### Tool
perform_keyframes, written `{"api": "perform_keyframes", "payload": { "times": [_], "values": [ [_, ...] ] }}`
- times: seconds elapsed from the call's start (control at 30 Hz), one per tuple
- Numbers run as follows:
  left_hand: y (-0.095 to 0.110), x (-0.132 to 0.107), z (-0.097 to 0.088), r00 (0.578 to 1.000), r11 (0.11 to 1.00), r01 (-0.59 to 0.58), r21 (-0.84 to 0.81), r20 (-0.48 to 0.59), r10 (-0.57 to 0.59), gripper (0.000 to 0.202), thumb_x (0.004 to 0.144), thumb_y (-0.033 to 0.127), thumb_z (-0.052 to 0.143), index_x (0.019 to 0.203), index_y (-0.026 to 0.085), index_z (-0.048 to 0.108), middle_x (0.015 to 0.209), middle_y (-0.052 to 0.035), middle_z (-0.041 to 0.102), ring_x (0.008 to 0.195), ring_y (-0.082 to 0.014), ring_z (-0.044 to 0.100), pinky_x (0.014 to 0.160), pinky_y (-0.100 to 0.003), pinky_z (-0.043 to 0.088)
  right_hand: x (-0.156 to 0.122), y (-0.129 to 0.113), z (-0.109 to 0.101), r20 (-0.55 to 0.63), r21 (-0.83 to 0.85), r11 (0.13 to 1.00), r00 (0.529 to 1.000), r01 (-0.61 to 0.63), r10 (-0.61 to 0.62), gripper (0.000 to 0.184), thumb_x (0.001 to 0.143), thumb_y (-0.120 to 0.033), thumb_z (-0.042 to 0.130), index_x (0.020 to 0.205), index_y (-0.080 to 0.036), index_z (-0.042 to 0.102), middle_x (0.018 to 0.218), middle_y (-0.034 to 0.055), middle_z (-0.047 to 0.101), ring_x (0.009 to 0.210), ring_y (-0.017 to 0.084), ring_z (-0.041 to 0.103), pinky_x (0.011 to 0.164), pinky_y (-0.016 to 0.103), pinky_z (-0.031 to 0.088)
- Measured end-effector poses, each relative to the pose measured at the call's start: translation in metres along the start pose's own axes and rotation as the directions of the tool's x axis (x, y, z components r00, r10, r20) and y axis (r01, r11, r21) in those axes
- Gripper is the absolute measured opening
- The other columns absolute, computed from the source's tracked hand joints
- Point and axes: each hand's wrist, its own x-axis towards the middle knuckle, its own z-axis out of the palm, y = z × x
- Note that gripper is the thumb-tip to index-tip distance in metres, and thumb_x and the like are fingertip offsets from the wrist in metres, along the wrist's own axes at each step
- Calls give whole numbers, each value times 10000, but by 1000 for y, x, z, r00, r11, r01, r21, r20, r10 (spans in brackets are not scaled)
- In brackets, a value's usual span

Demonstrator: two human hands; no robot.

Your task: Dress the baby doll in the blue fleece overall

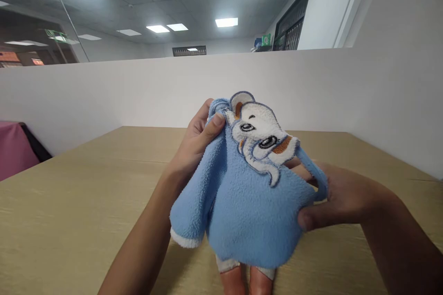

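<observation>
A light blue fleece doll's top point(256, 221) hangs between my two hands above the table. On its front is a white elephant patch point(261, 124), tilted sideways, with orange inside the ears. A sleeve with a white cuff point(187, 238) droops at the left. My left hand point(199, 133) is closed on bunched cloth at the upper left, thumb in front. At the right edge, my right hand point(342, 193) grips the top with its thumb in front; its fingers are partly hidden behind the cloth and a narrow blue strip. Below, a doll's legs point(247, 281) show; the top hides whatever lies above them.
The wooden table point(86, 203) spreads around my arms. A low white partition point(155, 87) runs along its far side, and a white wall point(398, 87) stands at the right. Pink cloth point(17, 150) shows beyond the table's left edge.
</observation>
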Motion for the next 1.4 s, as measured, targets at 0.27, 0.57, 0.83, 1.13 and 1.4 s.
{"api": "perform_keyframes", "payload": {
  "times": [0.27, 0.57, 0.83, 1.13, 1.4],
  "values": [
    [-8, 3, 13, 990, 997, -69, 21, -124, 71, 500, 908, 675, 713, 1148, 261, 568, 889, 5, 671, 876, -210, 740, 715, -290, 570, 2, 15, 6, -80, 181, 951, 961, -249, 266, 784, 750, -412, 949, 1455, -275, 634, 1190, 63, 806, 1081, 297, 775, 847, 354, 670],
    [-18, 1, 17, 996, 979, -85, 183, 9, 85, 442, 940, 647, 685, 924, 232, 532, 724, 45, 492, 585, -91, 462, 531, -223, 359, 20, 5, 19, -172, 58, 998, 984, -26, 36, 756, 650, -244, 1013, 1351, -267, 731, 1291, 41, 796, 1247, 295, 725, 1139, 401, 556],
    [-24, -1, 18, 992, 967, -124, 221, 34, 120, 449, 959, 646, 654, 877, 224, 524, 706, 43, 428, 581, -101, 373, 518, -242, 298, 26, 11, 21, -143, -129, 988, 987, -90, 71, 654, 717, -322, 975, 1332, -333, 751, 1354, -7, 769, 1308, 287, 689, 1180, 397, 530],
    [-24, 2, 17, 993, 963, -121, 240, 28, 117, 466, 940, 672, 661, 883, 225, 543, 719, 35, 502, 630, -115, 458, 576, -244, 386, 31, 17, 24, -380, -312, 941, 925, -134, 6, 594, 756, -405, 930, 1306, -265, 756, 1319, 62, 781, 1291, 340, 687, 1211, 518, 487],
    [-19, 2, 20, 993, 927, -111, 358, -3, 120, 436, 926, 628, 711, 837, 219, 587, 703, 22, 514, 663, -139, 488, 596, -278, 386, 25, 20, 24, -195, -167, 982, 980, -83, 50, 592, 727, -377, 954, 1278, -266, 769, 1237, 47, 808, 1208, 311, 728, 1155, 455, 545]
  ]
}}
